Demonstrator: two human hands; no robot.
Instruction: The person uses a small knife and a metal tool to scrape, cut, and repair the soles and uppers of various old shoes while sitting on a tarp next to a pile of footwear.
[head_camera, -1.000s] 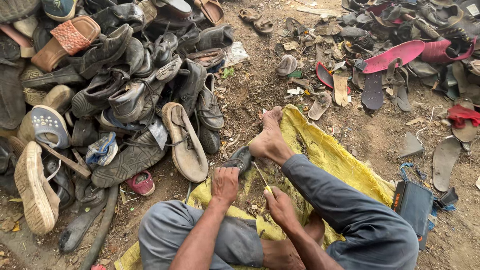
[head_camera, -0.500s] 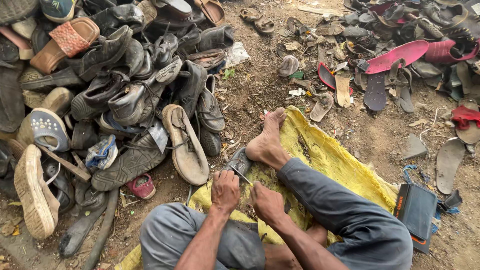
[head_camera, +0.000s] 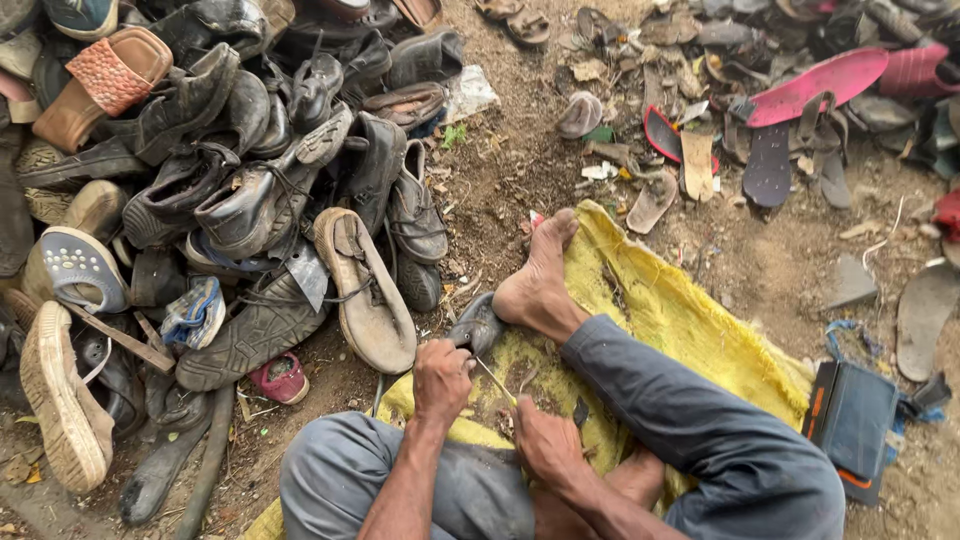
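Note:
I sit on a yellow sack (head_camera: 690, 320) on bare dirt. My bare right foot (head_camera: 538, 280) presses on one end of a dark, worn shoe piece (head_camera: 478, 322). My left hand (head_camera: 442, 378) is closed around the near end of that piece. Just to its right, my right hand (head_camera: 545, 440) grips a thin pale blade (head_camera: 496, 382) that slants up toward the left hand. The blade tip meets the shoe piece close to the left fist. My grey trouser legs (head_camera: 700, 420) frame both hands.
A big heap of old shoes, boots and sandals (head_camera: 230, 200) fills the left side. Loose soles and a pink flip-flop (head_camera: 815, 85) lie at the back right. A dark flat case with orange trim (head_camera: 855, 420) rests beside the sack on the right.
My right hand has drawn back toward my body with the blade. The left hand stays closed on the shoe piece, and my foot remains on it.

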